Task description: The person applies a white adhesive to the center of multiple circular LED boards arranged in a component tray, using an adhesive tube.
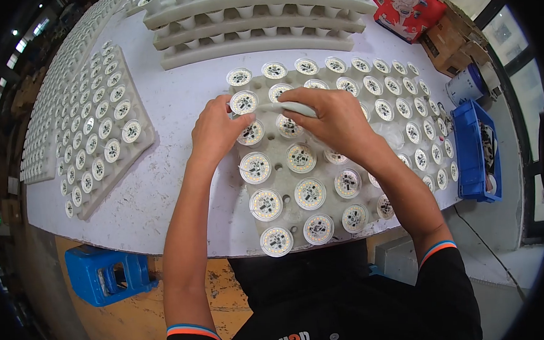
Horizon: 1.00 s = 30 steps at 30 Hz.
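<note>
A white foam tray (282, 169) lies in front of me, filled with several round LED bulb bases with circuit discs facing up. My left hand (216, 131) rests at the tray's upper left corner, its fingertips on a bulb base (244, 102). My right hand (334, 119) is closed around a slim white tool (288, 107) that lies sideways with its tip pointing left toward that base. The tool's tip sits beside the base under my left fingers.
A second tray of bulb bases (107, 132) lies to the left, with more trays beyond it. Stacked empty white trays (255, 23) stand at the back. A blue bin (475, 150) sits at the right edge, a red bag (410, 6) top right, a blue crate (105, 272) below.
</note>
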Motion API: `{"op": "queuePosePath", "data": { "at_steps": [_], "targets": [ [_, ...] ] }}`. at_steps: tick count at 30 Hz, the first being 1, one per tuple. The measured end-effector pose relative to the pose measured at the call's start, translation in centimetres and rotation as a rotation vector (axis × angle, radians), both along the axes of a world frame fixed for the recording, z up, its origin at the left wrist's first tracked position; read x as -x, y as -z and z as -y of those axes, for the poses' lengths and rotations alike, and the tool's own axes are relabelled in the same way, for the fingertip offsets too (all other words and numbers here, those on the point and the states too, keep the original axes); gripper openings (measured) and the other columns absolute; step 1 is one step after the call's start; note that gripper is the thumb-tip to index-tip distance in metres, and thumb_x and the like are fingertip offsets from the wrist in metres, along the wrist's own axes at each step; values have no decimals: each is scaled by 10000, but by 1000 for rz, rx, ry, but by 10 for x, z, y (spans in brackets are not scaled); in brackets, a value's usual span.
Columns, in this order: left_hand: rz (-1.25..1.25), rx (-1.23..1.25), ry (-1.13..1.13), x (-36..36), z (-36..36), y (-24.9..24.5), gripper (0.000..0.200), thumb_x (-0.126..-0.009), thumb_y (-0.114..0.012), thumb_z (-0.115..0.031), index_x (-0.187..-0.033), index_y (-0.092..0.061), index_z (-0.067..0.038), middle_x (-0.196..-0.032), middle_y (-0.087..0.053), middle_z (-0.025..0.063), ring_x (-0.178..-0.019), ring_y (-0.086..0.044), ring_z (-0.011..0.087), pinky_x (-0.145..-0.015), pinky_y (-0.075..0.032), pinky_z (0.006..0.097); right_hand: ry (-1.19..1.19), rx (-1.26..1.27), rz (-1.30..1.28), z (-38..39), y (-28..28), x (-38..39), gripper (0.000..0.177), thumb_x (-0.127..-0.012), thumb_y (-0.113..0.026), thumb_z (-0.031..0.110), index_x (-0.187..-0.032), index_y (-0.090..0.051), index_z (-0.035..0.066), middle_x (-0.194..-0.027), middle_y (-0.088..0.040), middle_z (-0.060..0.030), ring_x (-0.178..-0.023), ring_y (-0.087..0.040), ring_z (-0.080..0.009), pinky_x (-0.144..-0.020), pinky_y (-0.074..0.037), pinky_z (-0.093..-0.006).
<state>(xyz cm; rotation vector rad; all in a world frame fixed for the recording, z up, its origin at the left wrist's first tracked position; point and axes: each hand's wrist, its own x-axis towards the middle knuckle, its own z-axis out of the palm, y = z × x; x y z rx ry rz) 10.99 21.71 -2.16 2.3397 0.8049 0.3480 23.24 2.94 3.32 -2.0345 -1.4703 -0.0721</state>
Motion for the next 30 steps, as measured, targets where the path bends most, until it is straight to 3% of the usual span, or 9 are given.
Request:
{"op": "queuePosePath", "data": {
  "at_steps": [13, 30],
  "targets": [
    [61, 90, 184, -3, -9, -10, 504, -777, -768, -174, -1240, -635, -23, -1071, -673, 143, -895, -640, 209, -802, -522, 347, 65, 232, 65, -32, 16, -13, 271, -828, -709, 274, -1078, -721, 171, -860, -719, -91, -758, -680, -299, -671, -526, -423],
    [23, 95, 190, -4, -4, -18, 518, -783, -754, -134, -1269, -614, -21, -1092, -674, 150, -931, -646, 233, -824, -524, 361, 31, 319, 74, -40, 17, -12, 242, -822, -689, 243, -1046, -727, 159, -835, -717, -97, -743, -685, -297, -675, -526, -434]
  ]
}}
